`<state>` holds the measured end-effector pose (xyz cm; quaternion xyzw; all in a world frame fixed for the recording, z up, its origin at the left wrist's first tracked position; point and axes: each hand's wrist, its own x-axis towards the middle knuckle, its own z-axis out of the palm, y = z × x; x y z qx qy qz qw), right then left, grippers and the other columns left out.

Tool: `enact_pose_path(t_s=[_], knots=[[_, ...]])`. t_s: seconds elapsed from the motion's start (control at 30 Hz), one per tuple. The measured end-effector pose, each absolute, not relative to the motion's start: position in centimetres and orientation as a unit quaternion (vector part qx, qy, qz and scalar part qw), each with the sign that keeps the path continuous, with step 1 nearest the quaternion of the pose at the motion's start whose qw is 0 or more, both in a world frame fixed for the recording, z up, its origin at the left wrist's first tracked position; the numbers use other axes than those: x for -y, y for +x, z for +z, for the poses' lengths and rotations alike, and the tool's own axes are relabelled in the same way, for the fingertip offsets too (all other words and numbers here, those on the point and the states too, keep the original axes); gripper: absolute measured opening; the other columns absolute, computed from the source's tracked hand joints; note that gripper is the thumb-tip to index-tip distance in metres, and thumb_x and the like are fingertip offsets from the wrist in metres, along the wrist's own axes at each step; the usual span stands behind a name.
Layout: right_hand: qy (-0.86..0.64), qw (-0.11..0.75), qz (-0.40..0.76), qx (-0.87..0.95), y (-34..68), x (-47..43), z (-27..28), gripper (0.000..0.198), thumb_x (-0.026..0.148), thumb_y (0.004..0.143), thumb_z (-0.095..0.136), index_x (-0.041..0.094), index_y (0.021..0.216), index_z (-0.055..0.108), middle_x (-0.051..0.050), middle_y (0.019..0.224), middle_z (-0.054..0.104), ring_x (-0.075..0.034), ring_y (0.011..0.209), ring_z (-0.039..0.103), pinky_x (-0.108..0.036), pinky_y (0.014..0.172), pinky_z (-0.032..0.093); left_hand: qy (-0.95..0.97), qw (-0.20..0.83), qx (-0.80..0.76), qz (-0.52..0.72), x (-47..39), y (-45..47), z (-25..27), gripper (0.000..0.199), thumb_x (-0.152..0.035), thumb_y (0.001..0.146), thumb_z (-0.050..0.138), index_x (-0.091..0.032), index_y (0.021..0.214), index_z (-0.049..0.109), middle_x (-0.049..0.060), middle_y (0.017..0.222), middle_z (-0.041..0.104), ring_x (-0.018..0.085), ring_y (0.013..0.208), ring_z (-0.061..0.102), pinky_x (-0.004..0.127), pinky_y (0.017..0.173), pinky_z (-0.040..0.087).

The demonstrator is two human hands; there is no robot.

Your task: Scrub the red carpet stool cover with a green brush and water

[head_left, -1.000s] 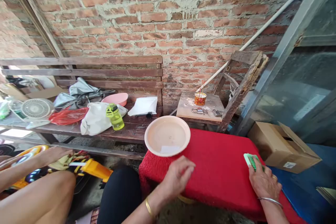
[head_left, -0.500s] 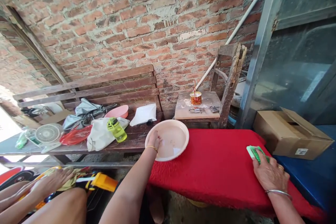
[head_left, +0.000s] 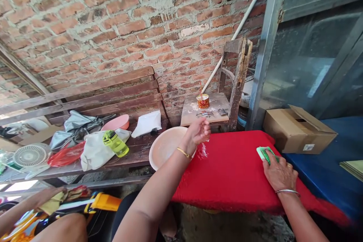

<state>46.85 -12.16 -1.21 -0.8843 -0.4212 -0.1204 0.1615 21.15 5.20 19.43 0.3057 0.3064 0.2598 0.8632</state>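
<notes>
My left hand [head_left: 199,132] is over the red cloth [head_left: 227,174], just past the right rim of the pale basin [head_left: 159,151]. Its fingers are loosely curled with no object in them, and drops of water [head_left: 202,151] fall below it. The basin stands at the cloth's left end, partly hidden by my forearm. On the right side of the cloth, my right hand [head_left: 280,172] is closed over a green scrub brush [head_left: 265,154] that rests on the fabric. The far end of the brush shows; my fingers cover the rest.
A wooden chair [head_left: 188,115] with a red tin [head_left: 203,101] and padlocks stands behind the cloth. At right, a cardboard box [head_left: 300,130] sits on a blue surface [head_left: 317,177]. The bench holds a green bottle [head_left: 116,143] and a fan [head_left: 31,155]. Another person's hand [head_left: 42,196] is at lower left.
My left hand has come up out of the basin and moved right over the cloth, shedding water. My right hand stays on the brush. The view has shifted to the right.
</notes>
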Motion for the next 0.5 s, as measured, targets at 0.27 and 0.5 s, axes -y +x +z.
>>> enact_pose_path(t_s=[0.27, 0.5], knots=[[-0.882, 0.158, -0.127, 0.426, 47.1, 12.1, -1.4, 0.048, 0.037, 0.094, 0.044, 0.024, 0.139, 0.053, -0.016, 0.109, 0.062, -0.026, 0.085, 0.057, -0.041, 0.072, 0.042, 0.363, 0.871, -0.291, 0.16, -0.2, 31.8, 20.0, 0.037, -0.033, 0.098, 0.04, -0.016, 0.067, 0.051, -0.003, 0.047, 0.045, 0.009, 0.035, 0.045, 0.016, 0.034, 0.024], [-0.875, 0.159, -0.141, 0.435, 47.0, 12.2, -1.4, 0.045, 0.036, 0.094, 0.046, 0.023, 0.137, 0.054, -0.015, 0.109, 0.061, -0.024, 0.085, 0.056, -0.036, 0.07, 0.039, 0.471, 0.768, -0.365, 0.234, -3.5, 29.6, 18.5, 0.03, -0.032, 0.096, 0.045, -0.013, 0.081, 0.062, 0.006, 0.066, 0.065, 0.015, 0.059, 0.065, 0.025, 0.061, 0.053]])
